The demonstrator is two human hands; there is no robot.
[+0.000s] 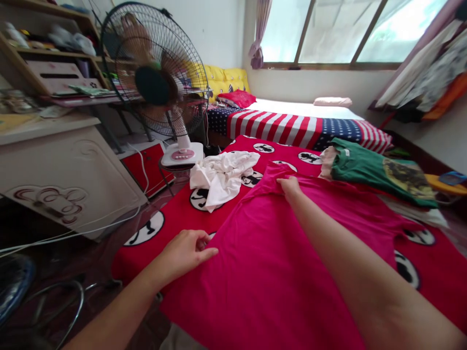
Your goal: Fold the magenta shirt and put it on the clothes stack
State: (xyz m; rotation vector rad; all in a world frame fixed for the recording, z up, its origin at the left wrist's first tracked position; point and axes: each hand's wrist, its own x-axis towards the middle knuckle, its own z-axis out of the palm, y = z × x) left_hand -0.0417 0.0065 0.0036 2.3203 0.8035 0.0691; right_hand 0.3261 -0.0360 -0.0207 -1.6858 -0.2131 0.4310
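Note:
A bright pink T-shirt (270,253) lies spread out over a red cloth with black-and-white round prints (175,204). My right hand (289,187) is closed on the shirt's far part, where the fabric bunches into small folds. Beside the shirt's left edge is my left hand (188,248), its thumb and fingers apart with nothing between them. Whether its fingertips touch the fabric I cannot tell. A crumpled white garment (224,177) rests on the cloth beyond my left hand. To the right, a green printed garment (379,170) lies on top of a stack of clothes.
A standing fan (153,85) is on a stool at the left, near a white cabinet (65,170) and a loose cable (142,167). Behind the red cloth stands a bed with a striped, starred cover (277,125). Clothes (434,78) hang at the right.

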